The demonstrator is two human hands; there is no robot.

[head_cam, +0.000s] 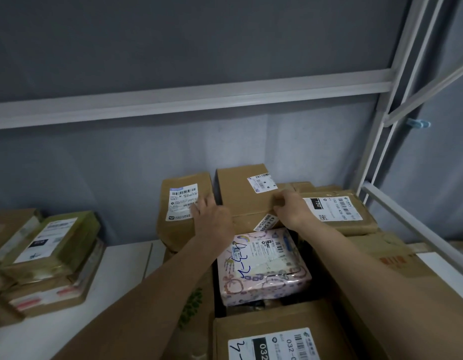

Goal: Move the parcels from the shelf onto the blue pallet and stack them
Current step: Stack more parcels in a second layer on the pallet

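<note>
Head view: tall brown parcel [247, 196] stands at the shelf back, above the pink parcel [261, 266]. Left hand [212, 216] flat on its left side, right hand [290, 207] curled over its front-right top edge. Squeeze evenly, lift straight, clear the neighbours.

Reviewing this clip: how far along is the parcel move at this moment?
Done: cannot tell; no blue pallet is in view. In hand: the left hand and right hand grasp the brown box at the back. Left: the pink parcel and many others remain on the shelf.
</note>
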